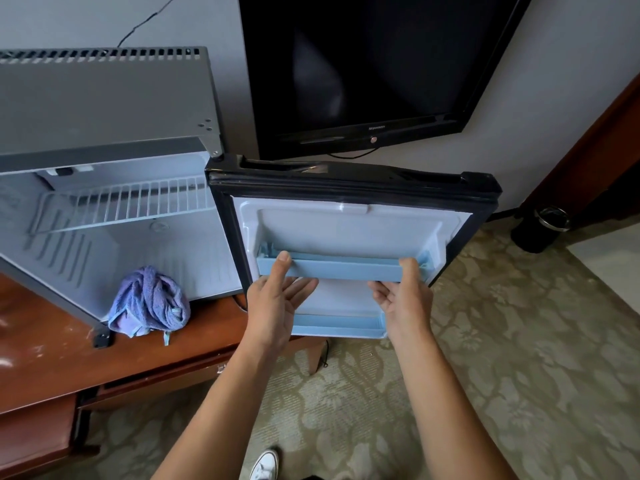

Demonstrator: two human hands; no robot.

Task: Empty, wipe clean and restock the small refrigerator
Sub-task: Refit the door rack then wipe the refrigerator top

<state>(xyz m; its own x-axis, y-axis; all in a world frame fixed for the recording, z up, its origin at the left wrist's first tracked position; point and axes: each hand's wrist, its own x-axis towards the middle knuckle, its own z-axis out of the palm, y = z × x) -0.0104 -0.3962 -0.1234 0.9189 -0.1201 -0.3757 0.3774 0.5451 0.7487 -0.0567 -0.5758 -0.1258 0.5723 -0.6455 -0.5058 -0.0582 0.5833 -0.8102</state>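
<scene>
Two bare hands, left hand and right hand, grasping opposite ends of the pale-blue plastic door-shelf rail: light, rigid, probably brittle, best held near its clips.

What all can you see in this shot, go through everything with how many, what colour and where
refrigerator: one, grey body, pale inside, on the wooden desk, door open
refrigerator door: one, black edge, pale liner, swung open to the right
upper door shelf: one, light blue, across the door liner
lower door shelf: one, light blue, at the door's bottom
wire rack: one, white, high inside the refrigerator
towel: one, purple, bunched at the refrigerator's front edge
desk: one, reddish brown wood, lower left
television: one, black, on the wall above the door
bin: one, black, on the floor at right
carpet: beige, patterned
shoe: one, white, bottom edge
left hand: holds the upper shelf's left end
right hand: holds its right end
</scene>
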